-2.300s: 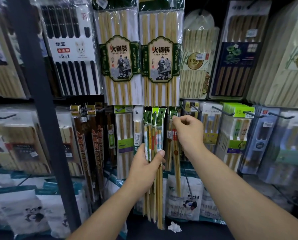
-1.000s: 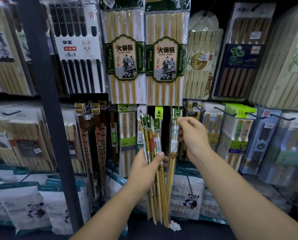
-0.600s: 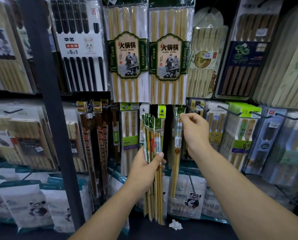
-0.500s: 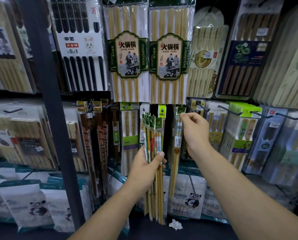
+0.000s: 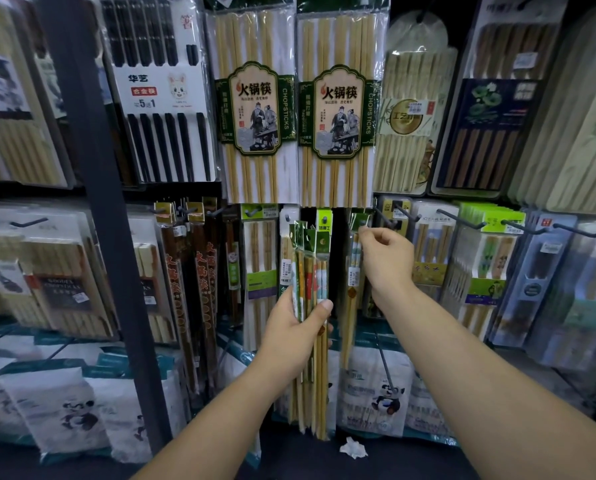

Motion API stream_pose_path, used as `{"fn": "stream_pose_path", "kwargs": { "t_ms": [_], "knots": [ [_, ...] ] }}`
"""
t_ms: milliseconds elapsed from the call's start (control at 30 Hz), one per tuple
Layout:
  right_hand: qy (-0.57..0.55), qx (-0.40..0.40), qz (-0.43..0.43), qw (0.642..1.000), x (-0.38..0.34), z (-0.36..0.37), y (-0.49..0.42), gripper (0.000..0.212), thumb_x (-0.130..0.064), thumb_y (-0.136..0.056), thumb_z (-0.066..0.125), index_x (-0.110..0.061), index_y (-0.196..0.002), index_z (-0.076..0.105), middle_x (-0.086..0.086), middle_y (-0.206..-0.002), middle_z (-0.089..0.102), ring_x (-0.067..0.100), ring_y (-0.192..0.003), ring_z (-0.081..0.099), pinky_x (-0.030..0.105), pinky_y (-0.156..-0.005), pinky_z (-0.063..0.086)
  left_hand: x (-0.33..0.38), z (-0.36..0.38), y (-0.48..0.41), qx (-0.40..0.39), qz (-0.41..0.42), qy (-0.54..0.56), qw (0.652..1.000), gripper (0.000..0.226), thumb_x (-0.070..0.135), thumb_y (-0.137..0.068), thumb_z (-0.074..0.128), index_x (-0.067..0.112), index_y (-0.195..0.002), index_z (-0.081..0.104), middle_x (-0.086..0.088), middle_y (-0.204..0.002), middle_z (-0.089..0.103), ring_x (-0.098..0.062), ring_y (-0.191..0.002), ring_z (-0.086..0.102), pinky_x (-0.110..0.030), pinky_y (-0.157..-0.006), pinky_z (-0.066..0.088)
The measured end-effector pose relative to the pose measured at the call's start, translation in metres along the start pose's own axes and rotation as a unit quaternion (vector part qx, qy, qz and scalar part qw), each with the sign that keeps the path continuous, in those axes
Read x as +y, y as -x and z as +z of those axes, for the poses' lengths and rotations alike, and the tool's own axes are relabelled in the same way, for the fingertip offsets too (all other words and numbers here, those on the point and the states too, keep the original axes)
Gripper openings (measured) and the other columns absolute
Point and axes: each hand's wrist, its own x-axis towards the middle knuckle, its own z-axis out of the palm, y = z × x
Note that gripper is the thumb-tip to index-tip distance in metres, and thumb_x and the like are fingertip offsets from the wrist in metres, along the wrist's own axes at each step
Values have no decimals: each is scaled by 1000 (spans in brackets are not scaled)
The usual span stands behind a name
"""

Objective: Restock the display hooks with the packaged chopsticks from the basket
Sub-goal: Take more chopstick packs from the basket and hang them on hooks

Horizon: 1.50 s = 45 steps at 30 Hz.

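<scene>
Two bare forearms reach into a shop's chopstick wall. The left grip [image 5: 294, 332], lower and nearer, is curled round a bundle of packaged chopsticks [image 5: 312, 271] with the thumb across the front. The packs stand upright, green header cards on top and bare tips hanging below the fist.

Just right of it and higher, the right grip [image 5: 388, 259] pinches the top of a single pack [image 5: 353, 285] between thumb and fingertips. The pack's long axis is vertical. Its green header [image 5: 360, 219] is at the level of the display hooks, with a black hook [image 5: 388, 218] jutting toward the viewer beside it. Whether the header's hole sits over a prong cannot be made out.

The coming move appears to turn on one relation. The prongs point out of the wall at the person, so the header must travel straight back along one while the pack hangs plumb. The right grip is at the hook, and the left serves as the supply.

Lower down, a scrap of crumpled paper [image 5: 353, 448] lies on a dark surface in front of panda-printed bags [image 5: 379, 393]. Neighbouring packs crowd both sides, leaving little room. Overhead hang large hotpot chopstick packs [image 5: 255, 109], and a dark upright post [image 5: 95, 202] stands at left. The basket is not in view.
</scene>
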Motion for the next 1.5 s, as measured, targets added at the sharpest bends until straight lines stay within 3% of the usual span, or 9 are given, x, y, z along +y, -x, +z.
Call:
{"fn": "stream_pose_path", "kwargs": {
  "t_ms": [67,167,433,600,767,900,1000,1200,1500],
  "knots": [
    [-4,4,5,1000,-1,-1,1,19,-30,-97,68,-27,-78,72,-7,-81,72,4,-76,62,20,-63,43,3,0,0,0,7,-14,1000,22,33,-97,69,36,-116,58,28,-101,71,10,-93,67,-4,-72,49],
    [-8,17,1,1000,-1,-6,12,14,-30,-96,68,-20,-87,70,-2,-86,69,10,-80,62,23,-66,43,5,1,1,-19,18,-39,999,23,33,-96,70,43,-111,55,42,-101,65,19,-94,62,3,-71,43],
    [-14,-142,-58,988,-8,-18,51,24,-27,-98,65,-26,-76,74,-15,-68,68,-5,-65,61,24,-69,47,6,8,1,-28,35,-41,998,24,29,-96,70,39,-114,59,27,-101,71,8,-92,67,-5,-71,48],
    [-21,-97,-46,994,-12,-21,41,20,-24,-99,64,-22,-83,75,-17,-64,65,0,-66,59,26,-72,47,5,8,4,-30,17,-19,999,14,32,-100,63,34,-114,59,23,-96,72,7,-88,68,-8,-66,51],
    [-40,-45,-24,998,-18,-21,20,22,-24,-98,64,-15,-81,74,-12,-59,59,2,-60,54,23,-72,47,2,3,0,-33,-20,11,999,10,21,-103,58,14,-110,57,-6,-85,59,-16,-71,61,-28,-64,56],
    [-18,-35,-37,999,-16,-16,13,31,-22,-98,63,-9,-70,68,-10,-55,54,1,-60,55,8,-68,42,1,0,0,-43,-17,-7,999,6,24,-103,59,18,-105,58,-2,-75,59,-16,-65,58,-32,-63,54],
    [-23,-29,-36,999,-13,-13,11,33,-17,-96,63,-5,-66,62,-1,-57,48,7,-55,47,15,-75,45,3,0,1,-50,-22,3,998,12,24,-104,58,15,-110,59,0,-78,63,-13,-67,59,-30,-63,52],
    [-12,-21,-25,999,-7,-9,7,37,-17,-96,63,-13,-60,56,-14,-44,40,3,-45,39,21,-69,46,4,-2,2,-52,-49,60,996,14,14,-105,54,13,-117,61,1,-82,69,-14,-72,60,-28,-59,49],
    [19,-33,-84,996,-5,-17,30,16,-32,-94,69,-23,-81,70,-14,-69,65,-4,-65,58,22,-67,45,1,3,-1,-55,-31,50,997,15,8,-103,56,16,-115,63,1,-81,73,-12,-71,64,-28,-61,49]
  ]
}}
